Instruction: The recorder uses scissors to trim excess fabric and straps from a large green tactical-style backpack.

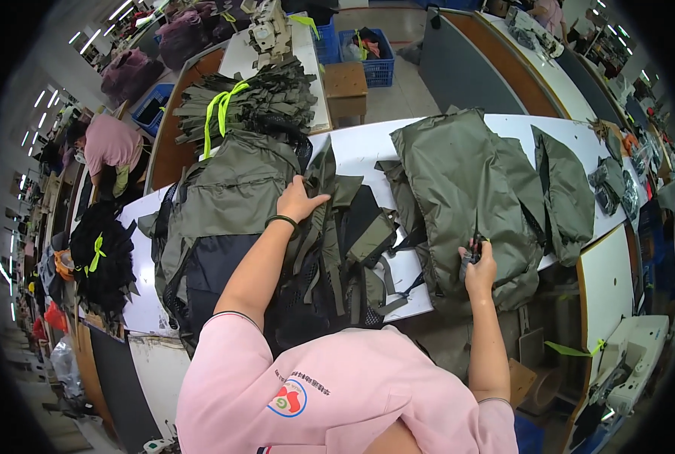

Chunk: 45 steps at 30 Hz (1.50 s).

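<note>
My left hand [299, 200] rests with thumb and fingers apart on the edge of an olive-green sewn fabric piece [239, 185], beside hanging straps [324, 227]. Dark lining and black mesh show at the lower part of that piece. On the right, my right hand [479, 268] is closed around small dark scissors [473, 250] with a bit of red on them. It is held over a large olive fabric panel [454, 170], which drapes past the table's front edge. Whether the blades touch the cloth I cannot tell.
A bundle of olive strips [254, 98] tied with a neon-yellow band lies at the back left. Another dark bundle [99, 257] sits at the left. Loose olive pieces [564, 197] lie at the right of the white table [356, 151]. A co-worker [114, 147] bends over at the left.
</note>
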Available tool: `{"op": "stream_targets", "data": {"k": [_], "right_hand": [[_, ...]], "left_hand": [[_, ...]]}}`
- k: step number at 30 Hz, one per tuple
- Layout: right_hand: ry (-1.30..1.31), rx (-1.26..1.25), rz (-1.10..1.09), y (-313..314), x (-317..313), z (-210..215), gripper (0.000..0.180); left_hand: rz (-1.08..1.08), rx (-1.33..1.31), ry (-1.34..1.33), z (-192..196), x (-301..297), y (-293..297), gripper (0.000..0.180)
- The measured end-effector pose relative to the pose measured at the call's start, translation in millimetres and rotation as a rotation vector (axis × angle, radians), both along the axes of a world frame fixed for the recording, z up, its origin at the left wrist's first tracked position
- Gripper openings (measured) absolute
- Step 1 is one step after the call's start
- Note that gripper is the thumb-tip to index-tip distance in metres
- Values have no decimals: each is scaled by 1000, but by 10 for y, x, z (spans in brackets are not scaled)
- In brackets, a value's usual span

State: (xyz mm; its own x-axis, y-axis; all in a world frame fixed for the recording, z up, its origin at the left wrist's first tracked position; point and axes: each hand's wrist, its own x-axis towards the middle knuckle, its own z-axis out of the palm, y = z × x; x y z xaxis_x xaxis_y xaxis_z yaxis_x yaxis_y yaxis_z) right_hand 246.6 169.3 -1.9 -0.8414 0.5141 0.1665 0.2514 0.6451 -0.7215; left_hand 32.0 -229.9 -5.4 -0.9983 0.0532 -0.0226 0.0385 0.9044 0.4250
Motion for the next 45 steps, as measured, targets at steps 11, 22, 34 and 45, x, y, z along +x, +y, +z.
{"op": "stream_targets", "data": {"k": [11,22,34,45], "right_hand": [[118,-491,281,-626,425,877,30],[795,-284,244,-1035,417,1924,34],[737,-931,727,-546,933,2301,27],[868,-283,329,-257,810,2657,20]], "left_hand": [[-194,947,328,1276,527,607,26],[-870,925,485,1810,1931,1862,35],[-1003,1313,234,2142,1213,1901,85],[-1067,1444,-25,2884,1308,1375,13]]}}
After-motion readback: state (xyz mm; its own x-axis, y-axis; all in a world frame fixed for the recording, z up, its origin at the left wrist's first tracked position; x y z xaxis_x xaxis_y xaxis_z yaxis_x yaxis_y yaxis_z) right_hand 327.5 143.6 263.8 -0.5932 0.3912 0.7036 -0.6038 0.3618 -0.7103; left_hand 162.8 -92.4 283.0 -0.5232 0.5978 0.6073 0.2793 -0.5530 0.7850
